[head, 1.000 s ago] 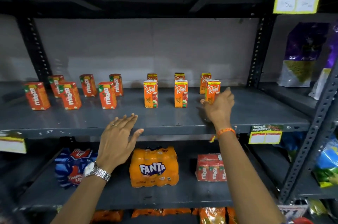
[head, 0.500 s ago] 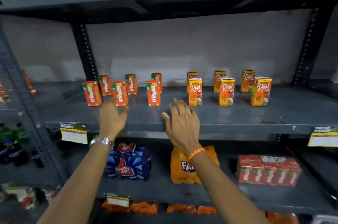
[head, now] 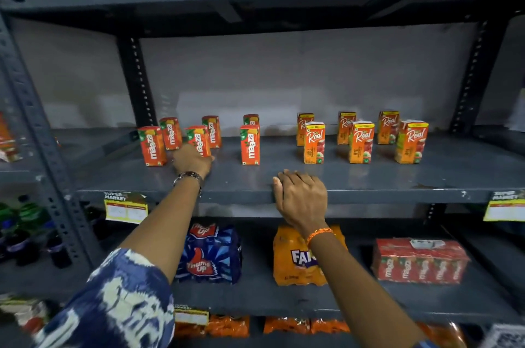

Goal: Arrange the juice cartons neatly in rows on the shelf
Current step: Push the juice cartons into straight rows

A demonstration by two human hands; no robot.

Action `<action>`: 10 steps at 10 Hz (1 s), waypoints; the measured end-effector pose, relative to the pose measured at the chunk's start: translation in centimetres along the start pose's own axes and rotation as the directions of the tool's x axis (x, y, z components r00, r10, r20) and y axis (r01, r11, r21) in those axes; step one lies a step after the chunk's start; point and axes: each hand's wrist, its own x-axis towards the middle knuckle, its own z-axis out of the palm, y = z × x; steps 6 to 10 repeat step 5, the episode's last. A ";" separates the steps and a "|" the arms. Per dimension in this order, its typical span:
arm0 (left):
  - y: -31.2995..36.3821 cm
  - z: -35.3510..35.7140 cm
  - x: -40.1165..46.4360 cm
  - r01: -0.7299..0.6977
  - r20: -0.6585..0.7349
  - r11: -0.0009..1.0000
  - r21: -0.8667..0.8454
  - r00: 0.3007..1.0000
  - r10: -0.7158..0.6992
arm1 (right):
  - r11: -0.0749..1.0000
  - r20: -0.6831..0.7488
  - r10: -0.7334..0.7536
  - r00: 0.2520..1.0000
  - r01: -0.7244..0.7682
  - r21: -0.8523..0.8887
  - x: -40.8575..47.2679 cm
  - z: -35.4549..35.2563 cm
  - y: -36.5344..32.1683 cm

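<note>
We look down at a grey metal shelf (head: 369,177) w/ small juice cartons standing upright in loose rows. On the left half, six red-orange Maaza cartons: front row has one at far left (head: 152,146), one in the middle (head: 198,141), one further right (head: 250,145); back row has three behind them (head: 170,133), (head: 212,131), (head: 251,120). Spacing is uneven, and the two left pairs sit closer together than the right pair. On the right half, six orange Real cartons: three in front (head: 314,143), (head: 361,142), (head: 412,142) and three behind (head: 304,123), (head: 346,127), (head: 388,127), well apart from each other.

Our left hand (head: 191,161), wristwatch (head: 188,176) on the wrist, reaches to the middle front Maaza carton. The hand covers the carton's lower part; fingers are hidden behind the hand, so we can't tell if they grip it or just touch it. A blue-and-white patterned sleeve (head: 119,299) shows at bottom left.

Our right hand (head: 302,197), orange thread band (head: 319,234) at the wrist, rests palm-down on the shelf's front edge, fingers close together and curled over the lip, holding nothing.

Below: a Thums Up pack (head: 208,254), a Fanta pack (head: 295,258) and a red Maaza multipack (head: 420,261) on the lower shelf. Yellow price tags (head: 125,207) hang from the shelf edge.
</note>
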 end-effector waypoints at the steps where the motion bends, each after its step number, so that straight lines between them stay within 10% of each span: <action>1: 0.0 0.2 -0.2 -0.012 -0.002 1.000 0.000 1.000 0.012 | 1.000 -0.009 0.005 1.000 -0.005 0.001 0.0 -0.1 -0.1; 10: 0.5 -0.2 -0.9 0.022 -0.007 0.999 -0.050 1.000 -0.022 | 0.997 -0.007 0.024 1.000 -0.023 0.075 0.0 -0.2 -0.4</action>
